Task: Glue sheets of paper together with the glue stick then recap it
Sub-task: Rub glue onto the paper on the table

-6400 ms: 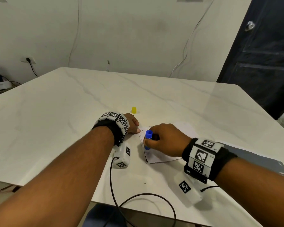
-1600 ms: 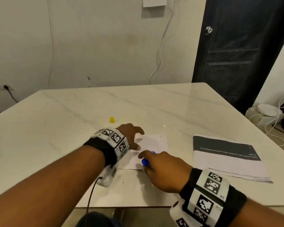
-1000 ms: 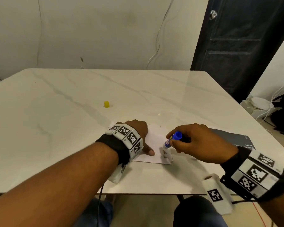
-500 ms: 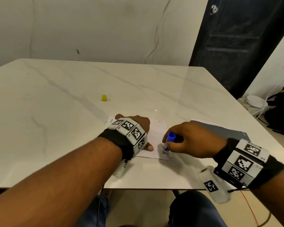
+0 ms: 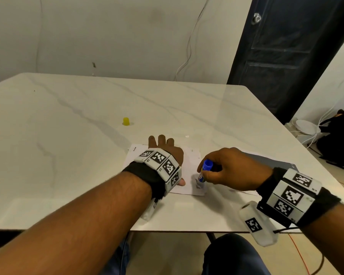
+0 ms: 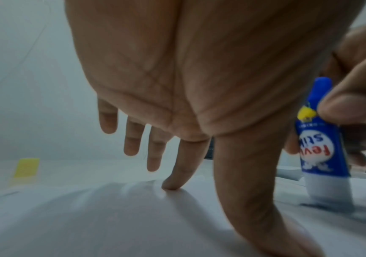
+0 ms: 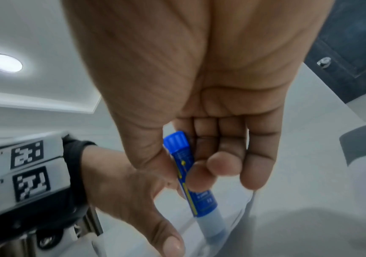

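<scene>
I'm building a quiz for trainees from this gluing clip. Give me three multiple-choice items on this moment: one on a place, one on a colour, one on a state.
1. Where is the yellow cap?
A. on the table beyond the left hand
B. on the glue stick
C. in the right hand

2. What colour is the glue stick's twist end?
A. red
B. blue
C. green

3. What is the left hand doing?
A. gripping the cap
B. hanging off the table
C. pressing flat on the paper

Key:
1 A, it stands alone on the table.
2 B, the end above the right hand's grip is blue.
3 C, straight fingers lie on the sheet.
</scene>
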Demonstrator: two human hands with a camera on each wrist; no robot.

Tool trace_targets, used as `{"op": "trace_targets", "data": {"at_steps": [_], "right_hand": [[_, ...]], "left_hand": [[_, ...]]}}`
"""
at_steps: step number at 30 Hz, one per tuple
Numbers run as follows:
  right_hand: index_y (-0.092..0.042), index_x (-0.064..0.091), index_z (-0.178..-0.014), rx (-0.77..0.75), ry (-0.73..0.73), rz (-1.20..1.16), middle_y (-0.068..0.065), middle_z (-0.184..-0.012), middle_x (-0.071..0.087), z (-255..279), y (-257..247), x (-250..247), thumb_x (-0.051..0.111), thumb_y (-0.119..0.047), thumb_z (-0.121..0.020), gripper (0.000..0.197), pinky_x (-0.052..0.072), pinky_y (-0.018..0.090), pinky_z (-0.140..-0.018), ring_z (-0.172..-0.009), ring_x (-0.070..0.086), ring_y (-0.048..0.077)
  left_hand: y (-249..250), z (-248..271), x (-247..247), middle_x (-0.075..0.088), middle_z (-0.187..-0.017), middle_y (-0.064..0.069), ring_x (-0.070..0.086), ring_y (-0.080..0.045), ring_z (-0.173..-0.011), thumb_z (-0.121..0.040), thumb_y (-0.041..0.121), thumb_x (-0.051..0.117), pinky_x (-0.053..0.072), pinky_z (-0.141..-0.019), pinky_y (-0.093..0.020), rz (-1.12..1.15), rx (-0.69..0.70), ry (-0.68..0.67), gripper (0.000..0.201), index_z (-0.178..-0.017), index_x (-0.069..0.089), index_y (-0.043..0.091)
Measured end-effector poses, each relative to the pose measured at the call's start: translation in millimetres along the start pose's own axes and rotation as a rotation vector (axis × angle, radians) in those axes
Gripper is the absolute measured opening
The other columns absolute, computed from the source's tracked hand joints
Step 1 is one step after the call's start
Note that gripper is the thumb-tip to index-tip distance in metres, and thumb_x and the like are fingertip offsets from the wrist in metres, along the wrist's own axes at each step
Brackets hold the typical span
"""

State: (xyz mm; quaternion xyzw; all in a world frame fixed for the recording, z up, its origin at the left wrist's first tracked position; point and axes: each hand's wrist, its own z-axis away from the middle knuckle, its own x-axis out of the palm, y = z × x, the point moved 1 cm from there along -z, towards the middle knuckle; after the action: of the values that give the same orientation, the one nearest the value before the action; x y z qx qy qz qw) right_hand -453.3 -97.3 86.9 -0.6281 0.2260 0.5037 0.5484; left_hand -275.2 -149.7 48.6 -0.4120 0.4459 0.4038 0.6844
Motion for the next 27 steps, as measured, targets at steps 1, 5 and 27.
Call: {"op": "trace_targets", "data": {"at_steps": [1,5,27], "right_hand": [[-0.024,0.076,-0.097,0.015,0.023,-0.045,-0.006,-0.083,0.076,-1.3,1.4,-2.3,0.069,-0.032,-0.086,0.015,0.058,0.026,-0.073,-0.073,0.070,0.009],[-0.027,0.076,-0.090,0.034,0.059,-0.086,-0.007,-0.077,0.075,-6.9,4.7,-6.0,0.070,-0.030,-0.083,0.010,0.056,0.022,-0.068,-0.067,0.069,0.003],[-0.022,0.075,-0.091,0.059,-0.004,-0.026,-0.010,-0.065,0.070,-25.9,11.8,1.5,0.066,-0.029,-0.087,0.013,0.053,0.019,-0.062,-0.056,0.064,-0.001]], "left_hand": [[0.7,-1.0,0.8,0.038,-0.147,-0.015,0.029,-0.038,-0.138,-0.064,0.071,0.069,0.019,-0.112,-0.057,0.018,0.010,0.007,0.090,-0.131,0.047,0.014],[1.3,-3.5,2.4,0.050,-0.110,-0.008,0.052,-0.028,-0.107,-0.061,0.066,0.076,0.045,-0.088,-0.040,0.140,0.023,-0.010,0.079,-0.114,0.052,0.012],[1.2,-1.8,-3.9,0.048,-0.132,-0.009,0.048,-0.029,-0.121,-0.068,0.064,0.073,0.043,-0.103,-0.043,0.120,0.029,-0.081,0.081,-0.126,0.051,0.011]]}}
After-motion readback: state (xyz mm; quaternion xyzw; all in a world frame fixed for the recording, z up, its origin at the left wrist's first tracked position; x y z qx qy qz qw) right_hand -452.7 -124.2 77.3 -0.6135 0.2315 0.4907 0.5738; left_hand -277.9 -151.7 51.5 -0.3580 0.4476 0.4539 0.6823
